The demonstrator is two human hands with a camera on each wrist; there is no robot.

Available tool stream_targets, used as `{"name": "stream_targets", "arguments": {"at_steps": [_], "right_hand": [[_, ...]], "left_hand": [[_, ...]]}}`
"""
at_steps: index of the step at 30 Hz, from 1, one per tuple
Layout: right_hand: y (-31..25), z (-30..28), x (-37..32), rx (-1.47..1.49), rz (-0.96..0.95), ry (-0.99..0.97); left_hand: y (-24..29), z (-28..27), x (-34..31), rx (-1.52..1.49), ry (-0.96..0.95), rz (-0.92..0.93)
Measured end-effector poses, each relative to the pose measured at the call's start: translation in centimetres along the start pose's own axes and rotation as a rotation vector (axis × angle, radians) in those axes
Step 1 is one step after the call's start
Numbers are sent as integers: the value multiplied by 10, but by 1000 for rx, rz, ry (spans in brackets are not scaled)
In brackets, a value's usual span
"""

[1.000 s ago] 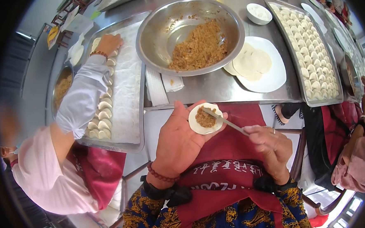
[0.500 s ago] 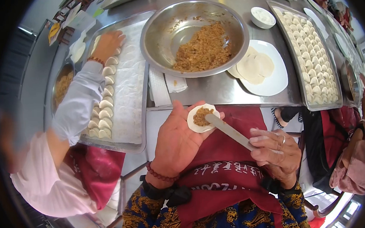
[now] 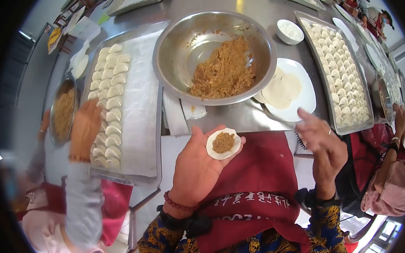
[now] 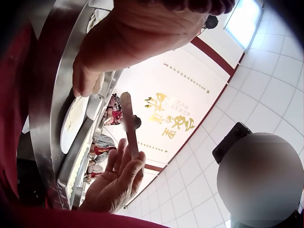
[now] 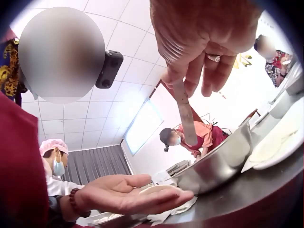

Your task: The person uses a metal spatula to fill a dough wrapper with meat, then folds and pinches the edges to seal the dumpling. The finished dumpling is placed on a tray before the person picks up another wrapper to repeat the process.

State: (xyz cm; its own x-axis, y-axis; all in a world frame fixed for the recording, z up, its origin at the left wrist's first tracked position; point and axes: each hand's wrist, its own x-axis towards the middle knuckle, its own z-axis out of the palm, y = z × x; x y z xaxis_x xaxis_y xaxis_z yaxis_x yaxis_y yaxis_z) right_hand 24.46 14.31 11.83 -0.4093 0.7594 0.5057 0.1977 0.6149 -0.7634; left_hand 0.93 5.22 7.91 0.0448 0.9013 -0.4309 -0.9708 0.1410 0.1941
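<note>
The left hand [image 3: 197, 165] lies palm up, fingers extended, with a round dough wrapper [image 3: 233, 148] across its fingers. Brown filling [image 3: 223, 143] sits in the middle of the wrapper. To the right, the right hand [image 3: 322, 143] is raised near the plate's lower edge. Both wrist views show it pinching a flat spatula, plain in the right wrist view [image 5: 204, 42] as a pale blade [image 5: 186, 116] pointing down from the fingers. In the head view the spatula cannot be made out. A steel bowl of filling [image 3: 227, 70] stands beyond the hands.
A white plate [image 3: 304, 82] holds loose wrappers right of the bowl, below a small bowl of white powder [image 3: 290, 31]. Trays of dumplings stand left [image 3: 143, 168] and right [image 3: 344, 130]. Another person's hand [image 3: 86, 128] is over the left tray; a folded white cloth [image 3: 175, 114] lies between.
The right hand has lifted away from the wrapper, moving right and up with the spatula. The filling is left spread on the wrapper. The neighbour's hand has moved down along the left tray.
</note>
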Motion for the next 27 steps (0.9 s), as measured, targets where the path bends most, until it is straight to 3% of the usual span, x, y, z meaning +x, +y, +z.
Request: {"name": "stream_targets", "arguments": {"at_steps": [4,9,12,16,22,24,27], "right_hand": [[16,20,38,-17,60,27],[35,42,68,-323,-61,-116],[47,54,72,-315,-106,-133],[55,59,67,-267,-100,-156],[37,46,27,-296,139,47],[28,44,10,-219,27,-108],[17,50,-6,-95,67,-198]], "left_hand": [[4,5,3,64,-1,0],[6,6,7,82,-1,5],[6,7,8,83,-9,6],[4,8,10,46,-24,-7],[2,11,8,43,-41,-17],[-2,11,8,29,-47,-33],[-7,9,8,60,-69,-52]]}}
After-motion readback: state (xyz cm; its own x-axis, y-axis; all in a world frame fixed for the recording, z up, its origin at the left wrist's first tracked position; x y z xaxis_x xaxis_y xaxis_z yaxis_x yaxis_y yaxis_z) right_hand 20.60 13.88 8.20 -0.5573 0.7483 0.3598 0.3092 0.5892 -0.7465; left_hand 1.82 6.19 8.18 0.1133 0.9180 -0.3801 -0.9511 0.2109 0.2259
